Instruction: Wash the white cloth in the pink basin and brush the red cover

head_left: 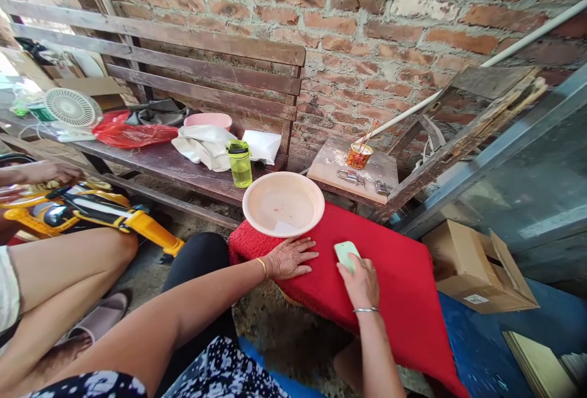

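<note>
My left hand (290, 258) lies flat with its fingers spread on the red cloth (394, 282), just in front of a pale round basin (257, 222). In the basin, a small whitish patch shows near the front. To the right, my right hand (362, 282) grips a pale green oblong thing with rounded corners (346, 254) against the cloth. Its underside is hidden, so I cannot tell its exact kind. The red cloth covers a low bench or table that runs toward the lower right.
Behind the basin, a wooden bench (202, 169) bears a green-lidded bottle (239, 169), white cloth and a red bag (135, 132). Padlocks (351, 176) and a red cup (359, 156) sit on a small stand. At right is a cardboard box (463, 269); at left, another person with a yellow-black thing (147, 228).
</note>
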Tool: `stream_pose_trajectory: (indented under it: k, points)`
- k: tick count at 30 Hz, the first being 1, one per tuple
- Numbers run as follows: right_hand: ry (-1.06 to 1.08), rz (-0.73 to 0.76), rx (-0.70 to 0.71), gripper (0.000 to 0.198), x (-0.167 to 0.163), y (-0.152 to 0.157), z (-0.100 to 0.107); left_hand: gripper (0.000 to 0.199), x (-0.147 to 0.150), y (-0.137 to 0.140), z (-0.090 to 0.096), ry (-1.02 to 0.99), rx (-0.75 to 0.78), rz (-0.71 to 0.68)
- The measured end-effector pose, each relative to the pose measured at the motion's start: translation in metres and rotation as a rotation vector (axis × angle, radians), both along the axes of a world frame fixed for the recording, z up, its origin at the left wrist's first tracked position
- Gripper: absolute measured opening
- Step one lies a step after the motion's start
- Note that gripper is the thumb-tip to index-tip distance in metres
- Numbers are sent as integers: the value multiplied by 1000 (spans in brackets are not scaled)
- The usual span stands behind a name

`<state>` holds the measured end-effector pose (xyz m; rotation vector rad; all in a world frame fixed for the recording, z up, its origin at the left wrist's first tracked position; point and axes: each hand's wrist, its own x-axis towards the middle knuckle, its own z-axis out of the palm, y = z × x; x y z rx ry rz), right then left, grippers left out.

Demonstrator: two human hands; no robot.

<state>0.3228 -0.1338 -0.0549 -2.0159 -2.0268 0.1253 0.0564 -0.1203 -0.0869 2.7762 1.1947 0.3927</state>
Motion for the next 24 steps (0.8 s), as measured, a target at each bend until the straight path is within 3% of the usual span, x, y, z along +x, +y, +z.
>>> stream_pose_trajectory:
  k: [4,7,9,14,17,20,24]
  points:
    - [3,-357,-47,60,108,-9,-3,55,1,0,1,-9,-29,4]
    - [5,-543,-30,72,138,-13,1,54,1,0,1,-20,-42,-7]
    - [37,-477,-17,69,111,-9,4,54,0,0,1,-24,-44,-11]
    - [134,-16,-27,44,-27,15,10,53,-1,0,1,-1,-30,-4]
    - [140,68,-56,39,-51,26,7,53,-1,-1,3,16,-19,-8]
    - [134,-47,-82,42,0,26,0,53,-1,-1,3,3,-15,-7]
    - [58,-451,-110,59,111,8,-2,53,0,-1,2,-6,-41,3]
